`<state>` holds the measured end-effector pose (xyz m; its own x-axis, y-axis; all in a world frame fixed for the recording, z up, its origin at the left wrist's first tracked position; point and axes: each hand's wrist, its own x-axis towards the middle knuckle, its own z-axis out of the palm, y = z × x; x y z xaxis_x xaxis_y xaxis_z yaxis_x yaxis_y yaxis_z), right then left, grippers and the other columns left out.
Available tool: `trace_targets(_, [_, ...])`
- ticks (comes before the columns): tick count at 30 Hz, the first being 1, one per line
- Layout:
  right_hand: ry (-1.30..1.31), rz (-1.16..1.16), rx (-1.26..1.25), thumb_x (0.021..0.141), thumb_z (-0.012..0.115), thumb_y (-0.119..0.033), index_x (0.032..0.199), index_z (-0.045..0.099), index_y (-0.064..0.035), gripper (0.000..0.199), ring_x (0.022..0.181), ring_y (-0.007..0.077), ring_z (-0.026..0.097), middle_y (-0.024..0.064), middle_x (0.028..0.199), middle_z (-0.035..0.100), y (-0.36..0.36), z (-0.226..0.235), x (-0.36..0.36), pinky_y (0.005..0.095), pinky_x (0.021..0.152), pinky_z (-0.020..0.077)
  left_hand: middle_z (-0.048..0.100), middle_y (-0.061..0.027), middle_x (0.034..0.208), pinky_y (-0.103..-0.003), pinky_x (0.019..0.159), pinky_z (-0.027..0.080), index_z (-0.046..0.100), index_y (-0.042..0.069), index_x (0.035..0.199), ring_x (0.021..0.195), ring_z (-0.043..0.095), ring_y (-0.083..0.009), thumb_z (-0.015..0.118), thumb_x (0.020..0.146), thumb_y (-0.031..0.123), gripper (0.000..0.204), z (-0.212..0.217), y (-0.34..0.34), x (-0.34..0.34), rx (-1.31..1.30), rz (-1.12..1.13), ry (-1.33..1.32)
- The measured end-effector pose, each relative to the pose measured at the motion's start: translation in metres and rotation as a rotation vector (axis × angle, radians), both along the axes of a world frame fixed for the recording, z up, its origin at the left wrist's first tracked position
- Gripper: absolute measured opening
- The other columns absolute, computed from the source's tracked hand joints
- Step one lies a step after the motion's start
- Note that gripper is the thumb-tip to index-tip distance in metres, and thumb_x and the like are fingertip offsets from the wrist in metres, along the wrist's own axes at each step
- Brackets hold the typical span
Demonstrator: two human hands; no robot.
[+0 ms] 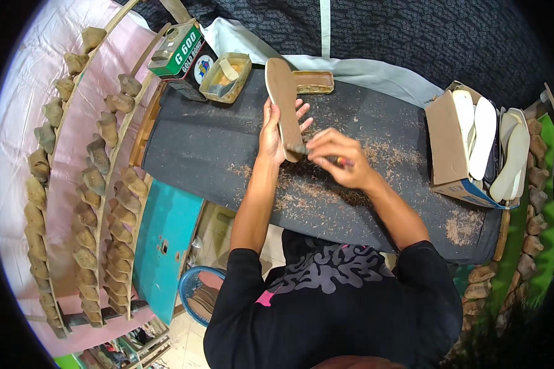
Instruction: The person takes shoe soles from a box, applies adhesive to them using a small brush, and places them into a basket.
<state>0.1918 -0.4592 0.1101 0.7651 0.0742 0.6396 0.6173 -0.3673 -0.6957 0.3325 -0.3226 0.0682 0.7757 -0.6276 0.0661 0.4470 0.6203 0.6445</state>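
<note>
A brown, foot-shaped shoe insole (283, 98) with a pale edge stands tilted over the middle of the table. My left hand (271, 132) holds it from the left, thumb along its edge. The other fingers pass behind and their tips show on the right. In my right hand (338, 154) is a slim brush-like tool (298, 148), its handle end red and yellow. Its dark tip meets the insole's lower, narrower end; whether it presses there I cannot tell. My right fingers are closed round the handle and partly hide it.
Brown shavings (314, 197) litter the dark tabletop (191, 135). At the back stand a green-and-black tin (181, 58), a tub (228, 77) with yellowish stuff and a shallow tray (314, 82). A cardboard box (443, 141) of pale soles sits right. Wooden shoe lasts (95, 154) line racks at left.
</note>
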Motion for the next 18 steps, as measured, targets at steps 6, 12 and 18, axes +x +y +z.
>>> trace_targets(6, [0.328,0.104,0.094,0.084,0.067,-0.003,0.092,0.071,0.0001,0.009,0.085,0.0167,0.063,0.0084,0.092,0.067,-0.017,-0.007,0.011,0.0313,0.074,0.0496,0.048,-0.0186,0.138,-0.056,0.102,0.046,0.030,0.019,0.144,0.127,0.051,-0.0341,0.037,0.105,0.040,0.045,-0.014,0.014,0.019,-0.039,-0.001,0.037])
trace_targets(12, [0.112,-0.357,0.335,0.089,0.065,-0.004,0.093,0.069,0.0014,0.008,0.089,0.0138,0.061,0.0065,0.096,0.066,-0.045,-0.026,0.066,0.0276,0.078,0.0479,0.040,-0.0163,0.149,-0.056,0.109,0.037,0.030,0.012,0.151,0.135,0.042,-0.0314,0.029,0.104,0.053,0.062,-0.022,0.025,0.029,0.029,-0.058,0.069])
trace_targets(18, [-0.044,-0.639,0.070,0.086,0.065,0.000,0.099,0.071,-0.0046,0.015,0.102,0.0247,0.066,0.0105,0.114,0.066,-0.064,-0.040,0.121,0.0317,0.083,0.0504,0.039,-0.0162,0.151,-0.051,0.111,0.036,0.030,0.009,0.152,0.134,0.043,-0.0310,0.026,0.104,0.053,0.064,-0.029,0.023,0.034,0.042,-0.098,0.064])
